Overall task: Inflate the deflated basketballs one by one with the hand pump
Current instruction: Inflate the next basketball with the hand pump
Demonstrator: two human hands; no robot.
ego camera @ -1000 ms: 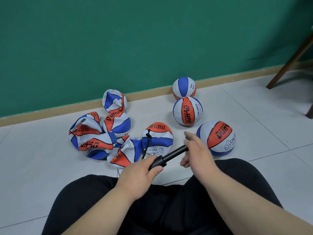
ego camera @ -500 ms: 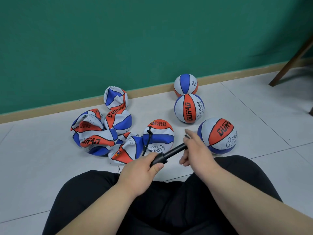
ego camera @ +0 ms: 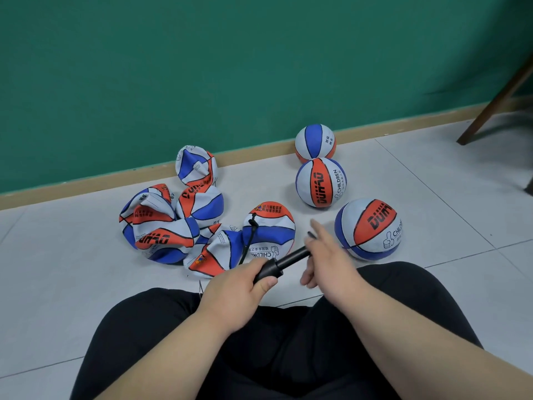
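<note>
- Your blurred right grip [ego camera: 326, 255] hides the far end of the pump [ego camera: 288, 259]; its hold can't be told.
- Your left grip [ego camera: 239, 287] wraps the pump's near end.

Tiled floor [ego camera: 72, 272] carries three inflated basketballs [ego camera: 320, 182], several deflated basketballs [ego camera: 161, 233].

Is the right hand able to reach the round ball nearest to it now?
Probably yes: the right hand is near that inflated ball, nothing lies between, but it is busy at the pump.

Basketballs [ego camera: 320, 182] red-white-blue panels; pump [ego camera: 284, 262] black; wall [ego camera: 230, 67] green.
</note>
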